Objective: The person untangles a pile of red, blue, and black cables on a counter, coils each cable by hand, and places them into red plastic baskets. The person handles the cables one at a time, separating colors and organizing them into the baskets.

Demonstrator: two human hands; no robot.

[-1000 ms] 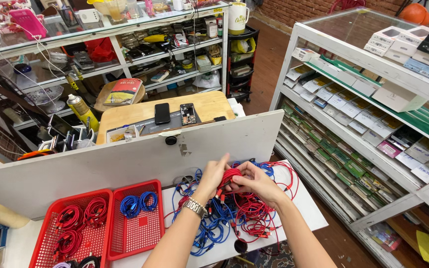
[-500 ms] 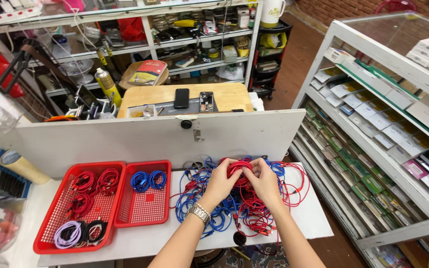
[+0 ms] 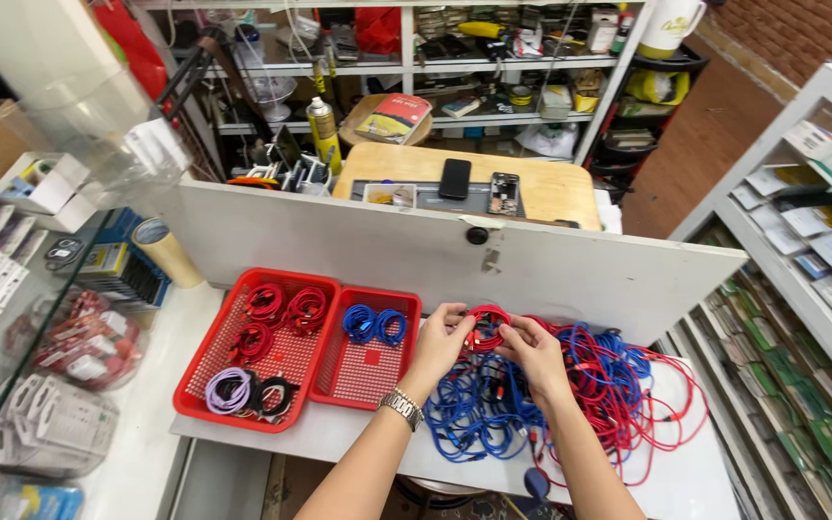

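there, over the white desk (image 3: 358,438), held a small red cable coil (image 3: 485,327) between left hand (image 3: 438,345) and right hand (image 3: 534,352), both in a closed grip on it. hovered just above a tangled heap of red and blue cables (image 3: 570,395). beside the left hand, sat two red baskets: the smaller basket (image 3: 363,371) with blue coils (image 3: 375,325), the larger basket (image 3: 206,364) with red coils (image 3: 281,313), one lilac, one black.

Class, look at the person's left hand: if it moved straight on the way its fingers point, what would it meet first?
The left hand points up and right, so it would probably push further into the red cable coil it already holds; the white board stands beyond.
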